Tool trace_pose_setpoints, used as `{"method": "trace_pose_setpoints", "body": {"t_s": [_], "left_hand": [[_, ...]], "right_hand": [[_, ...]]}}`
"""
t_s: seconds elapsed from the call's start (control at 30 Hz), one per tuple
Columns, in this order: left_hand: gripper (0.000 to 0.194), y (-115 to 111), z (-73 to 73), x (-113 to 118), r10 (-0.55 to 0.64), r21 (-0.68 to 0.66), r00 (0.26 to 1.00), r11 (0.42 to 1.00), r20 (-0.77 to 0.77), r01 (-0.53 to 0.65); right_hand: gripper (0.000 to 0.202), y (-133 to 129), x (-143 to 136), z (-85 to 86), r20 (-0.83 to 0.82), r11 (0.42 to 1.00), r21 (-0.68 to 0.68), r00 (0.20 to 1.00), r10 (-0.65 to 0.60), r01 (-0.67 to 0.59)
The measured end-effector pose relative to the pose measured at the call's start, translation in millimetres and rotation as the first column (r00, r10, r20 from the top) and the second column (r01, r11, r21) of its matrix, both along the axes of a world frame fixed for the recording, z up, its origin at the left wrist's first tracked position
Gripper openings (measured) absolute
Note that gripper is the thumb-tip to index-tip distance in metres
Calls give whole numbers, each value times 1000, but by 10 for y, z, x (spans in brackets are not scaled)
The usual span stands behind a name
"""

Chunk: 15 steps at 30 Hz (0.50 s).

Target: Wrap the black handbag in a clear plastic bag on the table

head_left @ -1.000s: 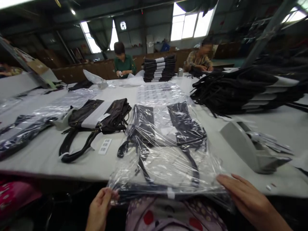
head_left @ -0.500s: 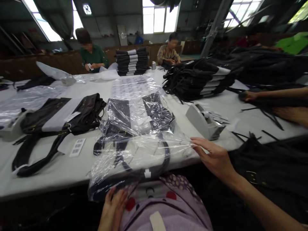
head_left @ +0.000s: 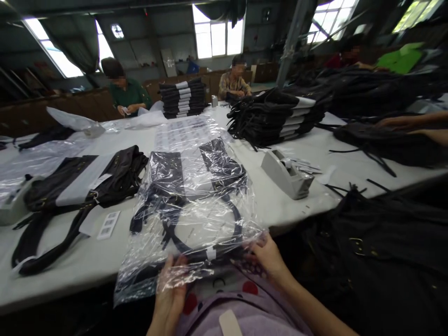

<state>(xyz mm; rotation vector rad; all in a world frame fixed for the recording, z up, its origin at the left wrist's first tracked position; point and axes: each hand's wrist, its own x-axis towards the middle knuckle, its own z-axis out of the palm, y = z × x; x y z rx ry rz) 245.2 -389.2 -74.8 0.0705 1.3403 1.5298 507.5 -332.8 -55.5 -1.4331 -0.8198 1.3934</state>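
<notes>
A clear plastic bag (head_left: 196, 210) with a black handbag (head_left: 196, 172) inside lies on the white table (head_left: 105, 252), its open end hanging over the near edge. My left hand (head_left: 171, 289) grips the bag's lower edge near my lap. My right hand (head_left: 268, 256) pinches the same edge at its right corner. The handbag's long black straps (head_left: 196, 233) curl toward the opening.
An unbagged black handbag (head_left: 87, 179) and barcode stickers (head_left: 108, 225) lie to the left. A grey tape dispenser (head_left: 285, 173) stands to the right. Stacks of black bags (head_left: 276, 116) fill the back. Other people sit across the table. Dark bags (head_left: 385, 252) pile at my right.
My right hand has come back from the bag's right side to its lower right corner. My left hand has risen onto the bag's edge. The view has shifted right.
</notes>
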Motion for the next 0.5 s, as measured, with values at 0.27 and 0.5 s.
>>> {"method": "trace_pose_setpoints", "body": {"t_s": [0.27,0.5], "left_hand": [[32,125,587,17,-210,158,891,975,403,159],[53,537,755,256,-491,197,824,871,282,451]], "right_hand": [[40,248,-44,374,-96,946,166,959,-266,279],[70,141,365,448,198,982,180,976,-90,54]]}}
